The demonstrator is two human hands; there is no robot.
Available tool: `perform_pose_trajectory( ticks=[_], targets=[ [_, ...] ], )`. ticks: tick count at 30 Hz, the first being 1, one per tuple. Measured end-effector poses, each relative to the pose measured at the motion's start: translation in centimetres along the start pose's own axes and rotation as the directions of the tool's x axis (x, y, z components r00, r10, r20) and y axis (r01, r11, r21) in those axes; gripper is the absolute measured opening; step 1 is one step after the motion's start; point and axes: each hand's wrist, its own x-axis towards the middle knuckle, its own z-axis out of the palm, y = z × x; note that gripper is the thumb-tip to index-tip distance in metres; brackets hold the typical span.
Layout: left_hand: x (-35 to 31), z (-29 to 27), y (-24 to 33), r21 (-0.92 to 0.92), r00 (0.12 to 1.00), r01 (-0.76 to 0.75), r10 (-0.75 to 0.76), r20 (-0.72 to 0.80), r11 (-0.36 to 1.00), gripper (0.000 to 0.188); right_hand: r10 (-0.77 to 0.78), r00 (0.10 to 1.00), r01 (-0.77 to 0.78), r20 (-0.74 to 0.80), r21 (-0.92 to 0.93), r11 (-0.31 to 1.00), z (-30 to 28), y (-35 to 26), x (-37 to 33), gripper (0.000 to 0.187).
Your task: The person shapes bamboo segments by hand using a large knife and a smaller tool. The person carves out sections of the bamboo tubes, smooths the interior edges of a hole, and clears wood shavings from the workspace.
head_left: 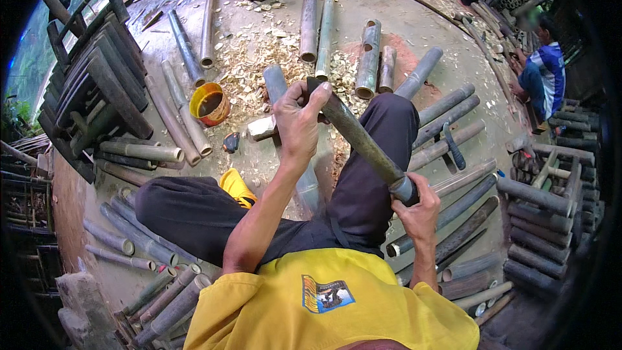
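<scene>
A dark, mottled bamboo piece (363, 137) slants across my right thigh, held in both hands. My left hand (298, 120) is closed round its far end, thumb on top. Round the near end, which looks smoother and greyer, my right hand (420, 210) is wrapped. Below my left hand a grey bamboo pole (306, 178) lies on the ground between my legs, partly hidden by my forearm. Beside my left wrist is a pale wooden block (260, 128). A small dark and orange object (231, 142) sits left of the block.
Pale chips (272, 45) cover the ground ahead, among several bamboo tubes (308, 26). A yellow bucket (210, 105) with brown liquid stands at left. A dark curved tool (453, 147) lies right of my knee. Stacked bamboo (538, 246) lines the right; another person (546, 78) sits far right.
</scene>
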Motion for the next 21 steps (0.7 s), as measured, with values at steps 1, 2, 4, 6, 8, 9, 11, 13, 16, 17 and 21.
perform_pose_trajectory(
  ticks=[1, 2, 4, 6, 8, 9, 11, 13, 16, 17, 21],
  targets=[
    [0.0, -0.2, 0.0, 0.081, 1.0, -0.011, 0.013, -0.022, 0.997, 0.017, 0.001, 1.0, -0.001, -0.01, 0.022, 1.0, 0.2, 0.0, -0.1, 0.043],
    [0.1, -0.4, -0.2, 0.081, 1.0, -0.01, 0.012, -0.028, 0.997, 0.017, -0.001, 1.0, 0.001, -0.004, 0.022, 1.0, 0.3, 0.0, -0.3, 0.043],
    [0.3, -0.6, -0.6, 0.118, 0.998, -0.017, 0.025, -0.063, 0.993, 0.026, 0.009, 1.0, -0.009, -0.001, 0.006, 1.0, 0.5, 0.0, -0.5, 0.043],
    [0.1, -0.1, -0.6, 0.097, 0.995, -0.032, 0.041, -0.087, 0.995, 0.028, 0.016, 1.0, -0.016, 0.008, 0.001, 1.0, 0.7, 0.2, -0.7, 0.043],
    [0.1, -0.1, -0.3, 0.089, 0.991, -0.055, 0.065, -0.113, 0.994, 0.031, 0.02, 1.0, -0.02, 0.017, 0.011, 1.0, 0.8, 0.1, -0.8, 0.043],
    [0.2, -0.3, -0.5, 0.084, 0.987, -0.074, 0.085, -0.133, 0.994, 0.033, 0.022, 0.999, -0.023, 0.028, 0.027, 0.999, 0.9, 0.0, -0.8, 0.042],
    [0.4, -0.8, -1.0, 0.08, 0.982, -0.092, 0.104, -0.156, 0.992, 0.034, 0.025, 0.999, -0.026, 0.043, 0.043, 0.999, 1.0, -0.1, -1.0, 0.042],
    [0.5, -1.3, -1.1, 0.041, 0.984, -0.06, 0.066, -0.168, 0.997, 0.037, 0.018, 0.998, -0.022, 0.054, 0.065, 0.998, 1.1, -0.3, -1.0, 0.042],
    [0.0, -1.2, -0.3, -0.053, 0.987, -0.031, 0.022, -0.159, 0.998, 0.038, 0.007, 0.998, -0.01, 0.058, 0.06, 0.998, 1.2, -0.2, -1.0, 0.042],
    [-0.2, -1.1, -0.1, -0.059, 0.987, -0.028, 0.019, -0.157, 0.998, 0.038, 0.008, 0.998, -0.011, 0.057, 0.053, 0.999, 1.2, -0.2, -1.0, 0.042],
    [0.0, -1.9, -0.7, 0.132, 0.988, -0.091, 0.107, -0.113, 0.987, 0.034, 0.044, 0.995, -0.052, 0.092, 0.082, 0.995, 1.5, -0.6, -1.2, 0.041]
  ],
)
